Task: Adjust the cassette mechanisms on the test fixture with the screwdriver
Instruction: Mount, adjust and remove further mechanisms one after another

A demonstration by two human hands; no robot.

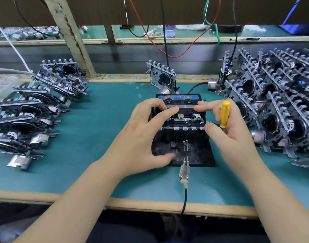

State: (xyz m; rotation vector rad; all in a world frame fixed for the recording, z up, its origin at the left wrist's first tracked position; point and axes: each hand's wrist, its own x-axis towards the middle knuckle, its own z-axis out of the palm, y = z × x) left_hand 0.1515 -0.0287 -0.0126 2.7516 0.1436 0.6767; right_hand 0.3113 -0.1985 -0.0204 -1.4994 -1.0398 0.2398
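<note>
Test fixture [183, 148], a black sloped block, sits mid-bench on the green mat [101, 137], w/ one cassette mechanism [185, 122] seated on its far half & a cassette tape [179, 100] loaded at the far end. Both hands are on that tape, prob seating or steadying it so the mech can run for the check.

Left hand [141, 135]: fingers curled over the tape's left near edge, thumb stretched down to the fixture's near face, looks like a brace so the block doesn't slide. It grasps the tape/mech edge, not clenched on nothing.

Right hand [227, 127]: index finger out straight, pressing the tape's right end; the other fingers are wrapped round the yellow screwdriver [224, 114], parked upright in the palm, handle up. Blade hidden behind the hand, so can't tell where the tip is. Held that way, I'd guess, so the tool is ready w/o being put down; adjusting not yet begun.

Metal clip [184, 170] on a black cable lies at the fixture's near edge, likely the power lead.

Stacks of mechanisms: left pile [36, 109] laid in rows, right pile [280, 95] leaning densely, one standing far centre [161, 76]. Which pile is done vs waiting, can't tell
</note>
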